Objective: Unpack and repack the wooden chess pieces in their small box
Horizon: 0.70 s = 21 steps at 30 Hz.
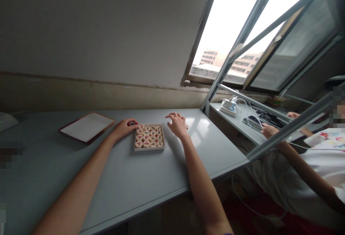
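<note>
A shallow open box (150,149) of round wooden Chinese chess pieces (146,138) sits on the grey desk. The pieces stand in rows and bear red or black characters. My left hand (124,129) is at the box's far left corner, with curved thumb and forefinger closed on its edge. To the right of the box, my right hand (177,125) is held with fingers apart, not touching the box. Small pale round pieces (186,125) show just past its right side, partly hidden by the hand.
A box lid (87,127) with a white inside and reddish rim lies left of my left hand. Metal frame bars (212,94) rise at the desk's right end. Beyond them, a person's hands (269,131) are near a phone, cables and a white power strip (228,107).
</note>
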Tool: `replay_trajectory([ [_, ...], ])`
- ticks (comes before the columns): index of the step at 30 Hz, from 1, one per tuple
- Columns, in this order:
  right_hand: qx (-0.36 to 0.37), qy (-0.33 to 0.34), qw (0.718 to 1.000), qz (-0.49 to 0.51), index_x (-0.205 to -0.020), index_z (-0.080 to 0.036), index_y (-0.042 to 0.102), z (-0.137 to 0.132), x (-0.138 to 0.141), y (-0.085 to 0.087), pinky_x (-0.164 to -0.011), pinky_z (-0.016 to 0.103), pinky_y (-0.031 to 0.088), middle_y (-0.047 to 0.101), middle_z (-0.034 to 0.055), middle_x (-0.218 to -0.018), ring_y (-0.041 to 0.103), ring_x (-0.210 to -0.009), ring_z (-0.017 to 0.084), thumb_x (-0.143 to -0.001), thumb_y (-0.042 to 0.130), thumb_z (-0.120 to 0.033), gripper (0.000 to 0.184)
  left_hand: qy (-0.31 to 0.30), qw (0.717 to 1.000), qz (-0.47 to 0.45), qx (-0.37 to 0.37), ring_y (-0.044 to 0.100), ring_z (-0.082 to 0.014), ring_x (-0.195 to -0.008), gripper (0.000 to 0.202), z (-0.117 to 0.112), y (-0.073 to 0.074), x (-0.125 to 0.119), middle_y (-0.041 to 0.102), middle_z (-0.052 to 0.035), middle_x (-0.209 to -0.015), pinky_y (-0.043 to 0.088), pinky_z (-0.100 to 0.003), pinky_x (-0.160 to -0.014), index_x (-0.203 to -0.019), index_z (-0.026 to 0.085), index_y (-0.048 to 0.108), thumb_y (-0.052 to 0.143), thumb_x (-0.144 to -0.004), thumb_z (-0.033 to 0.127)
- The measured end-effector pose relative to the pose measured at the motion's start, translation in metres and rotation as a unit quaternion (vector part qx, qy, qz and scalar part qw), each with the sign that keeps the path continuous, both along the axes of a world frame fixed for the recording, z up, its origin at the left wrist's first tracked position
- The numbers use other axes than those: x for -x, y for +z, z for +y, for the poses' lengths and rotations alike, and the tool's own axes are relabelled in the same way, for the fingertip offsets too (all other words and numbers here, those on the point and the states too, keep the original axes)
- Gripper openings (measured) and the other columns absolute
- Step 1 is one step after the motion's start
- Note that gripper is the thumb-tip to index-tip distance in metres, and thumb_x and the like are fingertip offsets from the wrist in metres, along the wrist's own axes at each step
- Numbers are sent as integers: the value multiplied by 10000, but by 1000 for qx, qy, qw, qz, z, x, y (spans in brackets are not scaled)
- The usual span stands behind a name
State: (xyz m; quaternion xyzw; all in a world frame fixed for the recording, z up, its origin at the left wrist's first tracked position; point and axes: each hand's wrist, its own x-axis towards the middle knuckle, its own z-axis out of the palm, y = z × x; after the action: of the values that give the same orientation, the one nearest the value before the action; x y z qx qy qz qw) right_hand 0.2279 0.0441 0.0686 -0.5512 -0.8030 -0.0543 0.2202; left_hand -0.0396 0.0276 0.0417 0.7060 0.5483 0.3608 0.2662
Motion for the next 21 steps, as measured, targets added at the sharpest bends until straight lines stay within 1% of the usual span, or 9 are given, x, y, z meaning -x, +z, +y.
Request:
replay_trajectory([
  [2,30,115,992,34,-1038,-274,581,-8,15,3,-845,335,303,539,33,-1074,435,-1007,198,-781,526,-221,269,-5,1000,-2,1,570,-198,-800,339,-1,1,-1,658,-44,-827,414,-258,-719,-783,160,641,523,-644,446],
  [3,58,181,981,44,-1034,-280,585,-12,23,5,-838,313,321,554,20,-1053,460,-986,182,-775,538,-224,269,-6,1000,-3,1,570,-199,-803,341,-1,2,-1,658,-44,-827,414,-260,-726,-782,161,641,524,-643,449],
  [5,115,295,947,54,-1027,-287,598,-19,36,6,-824,268,349,578,-3,-1024,504,-944,154,-739,571,-190,304,-5,1000,-4,1,569,-203,-814,349,-1,2,-1,658,-44,-831,414,-266,-740,-782,163,643,525,-639,459],
  [7,147,358,920,58,-1040,-292,600,-24,44,6,-822,237,361,588,-17,-1018,526,-931,140,-690,594,-123,389,0,1000,-4,8,570,-206,-811,364,0,2,0,659,-43,-825,417,-273,-744,-785,166,646,523,-633,472],
  [8,153,368,915,62,-1046,-294,599,-26,45,7,-823,228,364,591,-21,-1016,532,-932,138,-670,599,-97,425,1,1000,-4,11,571,-206,-805,371,0,2,0,659,-43,-820,418,-276,-743,-788,166,647,522,-630,478],
  [10,159,365,915,69,-1035,-296,607,-28,46,7,-822,224,367,599,-27,-1003,539,-931,140,-653,614,-90,434,1,1000,-4,15,572,-204,-796,377,1,2,0,659,-42,-814,420,-277,-742,-787,165,649,523,-627,482],
  [14,165,343,922,68,-971,-285,630,-27,44,8,-790,228,379,613,-22,-966,552,-894,146,-658,662,-190,329,-3,1000,-10,3,575,-203,-807,360,1,0,0,664,-44,-817,423,-263,-730,-769,163,652,522,-630,469],
  [18,151,291,940,97,-944,-238,619,-24,43,7,-707,217,389,626,-4,-884,560,-805,134,-693,647,-318,265,-4,1000,-9,2,575,-198,-787,354,1,0,0,666,-40,-807,419,-255,-715,-761,168,655,527,-628,470],
  [21,118,229,959,117,-956,-229,596,-20,33,9,-692,226,377,628,1,-893,554,-784,128,-736,599,-353,252,-5,1000,-6,-1,567,-196,-782,355,1,-1,0,659,-39,-811,411,-256,-707,-766,168,650,529,-636,476],
])
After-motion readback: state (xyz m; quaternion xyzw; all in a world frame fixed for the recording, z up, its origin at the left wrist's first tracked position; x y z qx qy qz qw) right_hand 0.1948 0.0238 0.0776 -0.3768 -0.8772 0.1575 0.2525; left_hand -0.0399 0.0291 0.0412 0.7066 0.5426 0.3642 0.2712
